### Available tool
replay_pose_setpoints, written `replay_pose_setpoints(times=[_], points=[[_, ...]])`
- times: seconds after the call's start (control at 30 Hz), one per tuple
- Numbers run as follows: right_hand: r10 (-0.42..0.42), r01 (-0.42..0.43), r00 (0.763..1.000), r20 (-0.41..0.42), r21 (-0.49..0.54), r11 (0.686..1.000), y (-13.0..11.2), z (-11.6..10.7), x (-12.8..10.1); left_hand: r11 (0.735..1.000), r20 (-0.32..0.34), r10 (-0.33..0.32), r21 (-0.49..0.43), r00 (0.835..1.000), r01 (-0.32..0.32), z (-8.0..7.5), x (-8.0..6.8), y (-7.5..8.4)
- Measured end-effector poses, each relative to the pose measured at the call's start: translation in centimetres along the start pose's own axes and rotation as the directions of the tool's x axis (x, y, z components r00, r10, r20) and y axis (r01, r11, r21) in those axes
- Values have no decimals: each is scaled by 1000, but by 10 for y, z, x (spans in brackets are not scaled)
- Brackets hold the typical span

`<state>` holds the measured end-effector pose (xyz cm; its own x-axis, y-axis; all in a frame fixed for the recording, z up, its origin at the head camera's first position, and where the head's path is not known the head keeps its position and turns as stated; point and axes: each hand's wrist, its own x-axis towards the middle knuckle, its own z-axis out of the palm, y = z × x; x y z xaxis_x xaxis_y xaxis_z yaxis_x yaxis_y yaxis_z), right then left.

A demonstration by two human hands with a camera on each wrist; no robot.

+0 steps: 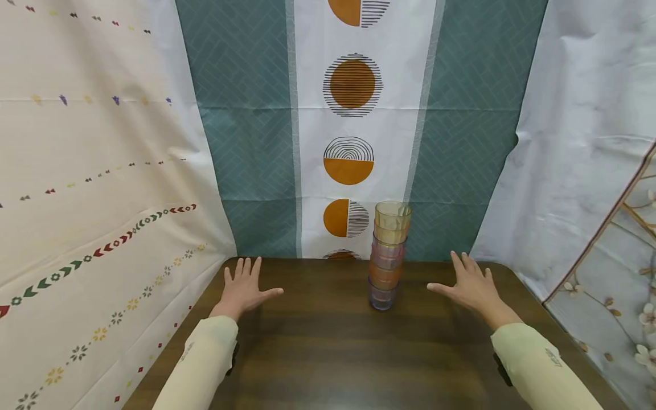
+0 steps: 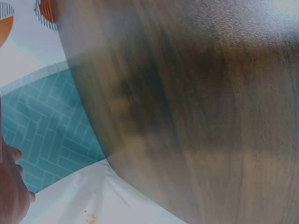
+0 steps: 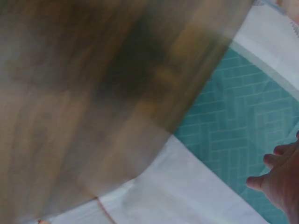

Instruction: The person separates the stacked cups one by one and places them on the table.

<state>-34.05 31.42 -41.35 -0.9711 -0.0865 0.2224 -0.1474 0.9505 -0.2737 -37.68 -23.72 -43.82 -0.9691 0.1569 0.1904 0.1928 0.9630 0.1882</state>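
A stack of several translucent plastic cups (image 1: 388,256), yellow on top and pink, orange and purple below, stands upright near the back edge of a dark wooden table (image 1: 328,353). My left hand (image 1: 245,286) hovers flat over the table's far left part, fingers spread, holding nothing. My right hand (image 1: 467,283) is spread the same way just right of the stack, apart from it. The left wrist view catches only a sliver of the left hand (image 2: 10,186); the right wrist view shows the fingertips of the right hand (image 3: 279,179).
Patterned cloths hang behind and beside the table: teal herringbone with a white strip of orange circles (image 1: 353,114) at the back, cream cloth (image 1: 92,171) on the left, pale floral cloth (image 1: 605,171) on the right. The wrist views are blurred.
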Motion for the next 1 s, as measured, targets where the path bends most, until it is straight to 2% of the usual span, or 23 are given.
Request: replay_pose_setpoints(times=[0.3,0.6,0.8,1.0], points=[[-8,9,1000,-11,68,998,-33,-11,20,1000,-23,12,8,1000,-12,-17,2,5],[-30,33,999,-12,228,973,-64,-22,46,1000,-10,25,-17,1000,-25,-29,14,28],[-24,23,1000,-2,335,942,-84,-23,60,999,-18,39,-31,999,-39,-37,20,43],[-31,29,1000,-3,467,884,-95,-18,66,998,-8,61,-35,998,-61,-39,27,56]])
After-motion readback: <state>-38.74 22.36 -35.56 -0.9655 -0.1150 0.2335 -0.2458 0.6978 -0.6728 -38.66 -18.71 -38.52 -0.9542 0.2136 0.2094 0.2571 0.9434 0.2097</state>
